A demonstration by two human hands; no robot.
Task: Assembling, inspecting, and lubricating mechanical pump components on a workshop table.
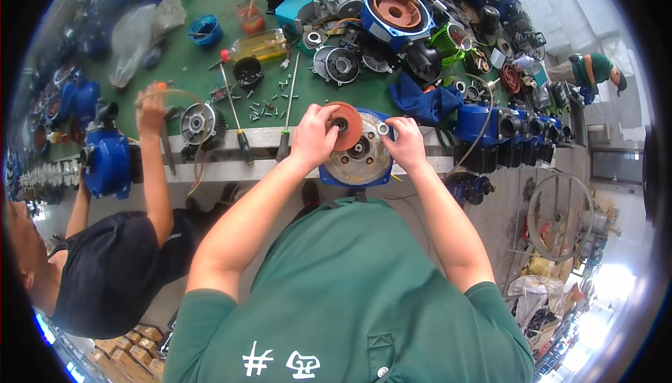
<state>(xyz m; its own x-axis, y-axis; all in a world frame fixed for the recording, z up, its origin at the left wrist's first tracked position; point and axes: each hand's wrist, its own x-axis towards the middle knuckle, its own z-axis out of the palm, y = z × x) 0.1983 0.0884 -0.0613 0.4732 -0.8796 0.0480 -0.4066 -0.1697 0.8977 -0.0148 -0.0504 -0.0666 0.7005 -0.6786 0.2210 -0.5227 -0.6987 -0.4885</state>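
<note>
My left hand (313, 136) is closed on the edge of a reddish-brown impeller disc (349, 122), which has a dark hub at its centre. The disc is tilted over the left side of a round, worn metal pump face (358, 168) with a blue rim. A central shaft end and several holes show on that face. In my right hand (406, 146), thumb and fingers pinch a small pale metal ring (383, 129) over the face's upper right edge. Left of my hands, a screwdriver (243, 146) and another long driver (284, 146) lie across the bench edge.
Loose bolts (264, 110) lie near a black cup (248, 73). Motor parts (341, 64) and a blue housing (396, 12) crowd the far bench. Blue pumps (483, 127) stand at right. At left, a co-worker in black (112, 264) handles a cable beside a blue pump (108, 162).
</note>
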